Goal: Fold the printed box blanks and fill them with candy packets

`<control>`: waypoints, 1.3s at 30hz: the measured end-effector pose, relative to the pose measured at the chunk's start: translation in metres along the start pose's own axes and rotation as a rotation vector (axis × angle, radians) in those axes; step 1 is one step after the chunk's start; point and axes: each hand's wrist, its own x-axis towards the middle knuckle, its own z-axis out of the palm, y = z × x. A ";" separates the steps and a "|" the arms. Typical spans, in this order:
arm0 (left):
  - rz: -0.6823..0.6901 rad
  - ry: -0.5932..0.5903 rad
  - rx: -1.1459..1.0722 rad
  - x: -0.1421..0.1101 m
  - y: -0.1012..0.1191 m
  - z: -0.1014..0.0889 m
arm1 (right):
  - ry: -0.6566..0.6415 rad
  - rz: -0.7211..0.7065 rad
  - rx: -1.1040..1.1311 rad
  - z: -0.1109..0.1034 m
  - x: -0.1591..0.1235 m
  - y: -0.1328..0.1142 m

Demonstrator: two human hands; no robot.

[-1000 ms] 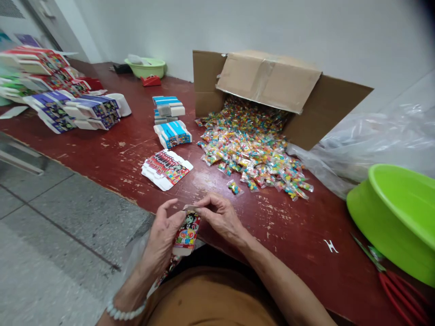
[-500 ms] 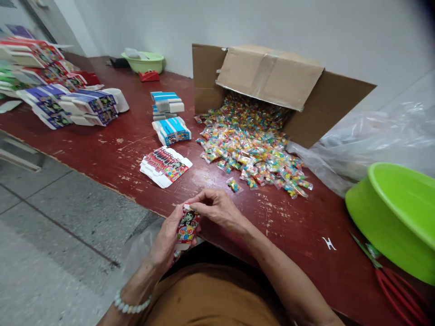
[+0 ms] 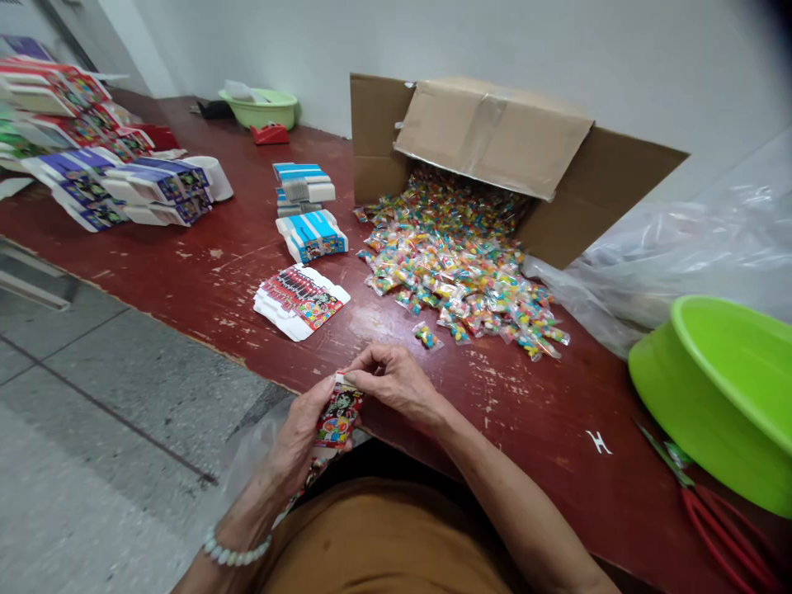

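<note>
A small red printed carton (image 3: 338, 415) stands upright at the near edge of the red table (image 3: 204, 272). My left hand (image 3: 301, 437) is wrapped round its side. My right hand (image 3: 396, 381) pinches its top flap with thumb and fingers closed. A fanned stack of flat red cartons (image 3: 301, 300) lies just beyond my hands. One loose candy packet (image 3: 426, 337) sits apart from the pile of colourful candy packets (image 3: 454, 264) that spills from a tipped cardboard box (image 3: 495, 157).
Blue cartons (image 3: 311, 233) lie mid-table and stacks of purple and red cartons (image 3: 117, 186) at far left. A bright green basin (image 3: 718, 396) and red scissors (image 3: 723, 528) are at right, with clear plastic sheeting (image 3: 681, 247) behind. A second green basin (image 3: 258, 106) stands at the back.
My left hand has closed round the carton, and my right fingers have pressed the raised top flap down onto it. The carton has stayed at the table's near edge.
</note>
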 end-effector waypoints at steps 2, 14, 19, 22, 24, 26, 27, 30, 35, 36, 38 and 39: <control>-0.001 -0.011 -0.021 -0.002 0.000 0.000 | -0.033 -0.057 -0.028 -0.002 0.001 0.000; 0.034 -0.103 -0.108 -0.001 0.001 0.008 | -0.190 -0.400 -0.475 -0.018 -0.005 -0.009; 0.015 -0.079 -0.204 -0.004 0.011 0.009 | 0.363 -0.055 -0.741 -0.060 0.002 0.016; 0.042 -0.041 -0.150 -0.003 0.016 0.007 | 0.500 0.226 -1.005 -0.084 0.002 0.032; 0.094 0.012 -0.109 0.000 0.018 0.005 | 0.482 0.255 -0.981 -0.088 0.000 0.036; 0.164 0.084 -0.113 0.003 0.020 0.004 | 0.442 0.210 -0.757 -0.081 -0.005 0.034; 0.192 0.116 -0.126 0.005 0.022 0.004 | 0.402 0.194 -0.576 -0.074 -0.009 0.029; 0.238 0.175 -0.200 0.009 0.027 0.004 | 0.182 0.186 0.046 -0.044 -0.025 0.011; 0.252 0.266 -0.337 0.010 0.031 0.004 | 0.086 0.131 0.145 -0.008 -0.047 -0.006; 0.240 0.260 -0.340 0.010 0.030 0.003 | 0.138 0.092 0.056 -0.007 -0.047 -0.005; 0.180 0.211 -0.314 0.008 0.028 -0.001 | 0.234 0.014 -0.108 -0.011 -0.046 -0.001; 0.134 0.171 -0.291 0.007 0.026 -0.003 | 0.263 -0.019 -0.165 -0.015 -0.044 0.001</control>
